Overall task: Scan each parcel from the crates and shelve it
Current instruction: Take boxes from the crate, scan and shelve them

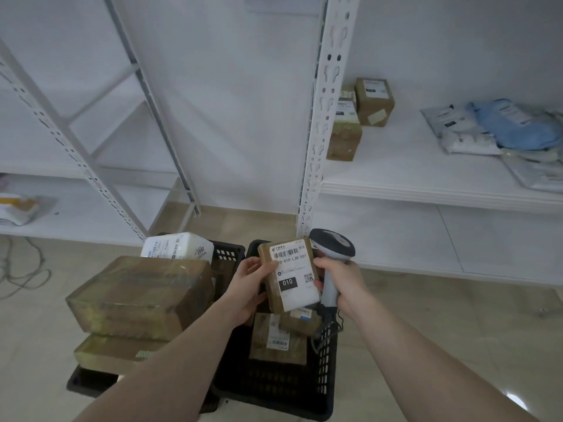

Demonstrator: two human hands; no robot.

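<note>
My left hand grips a small brown cardboard parcel by its left side, holding it above the right black crate. Its white label with a barcode and "010" faces up toward me. My right hand is closed around the handle of a grey and black barcode scanner, whose head sits just beside the parcel's upper right corner. A fingertip of that hand touches the parcel's right edge. Two more labelled brown parcels lie in the crate below.
The left black crate holds large taped brown boxes and a white padded parcel. White metal shelving stands ahead; its right shelf carries brown boxes and soft mailer bags. Cables lie on the floor at left.
</note>
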